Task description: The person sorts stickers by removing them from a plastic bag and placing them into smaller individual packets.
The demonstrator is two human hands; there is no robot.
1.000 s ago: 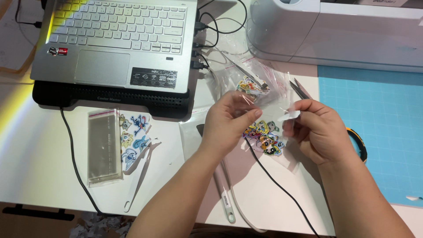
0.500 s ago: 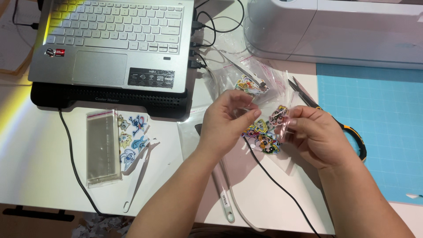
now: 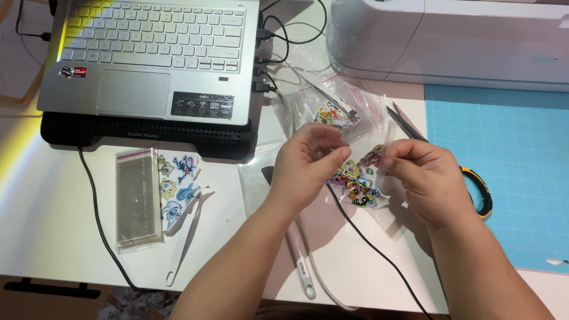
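Colourful cartoon stickers (image 3: 355,184) sit bunched between two hands over the white counter (image 3: 53,237). The left hand (image 3: 308,166) pinches one side, fingers curled. The right hand (image 3: 424,178) nips a small sticker (image 3: 372,155). It looks like sorting; careful, gentle picking comes next. One laptop (image 3: 154,59), one scissors (image 3: 438,154), two clear bags.

Your left hand (image 3: 308,163) and right hand (image 3: 421,178) pinched a small clear bag of colourful cartoon stickers (image 3: 355,181), while a clear zip bag with a red seal strip (image 3: 335,109) lay just behind them. A stack of empty clear sleeves (image 3: 137,198) lay below the laptop (image 3: 154,59). The laptop's palm rest carried a black rectangular label (image 3: 202,105) and two small red-and-black stickers (image 3: 72,72).
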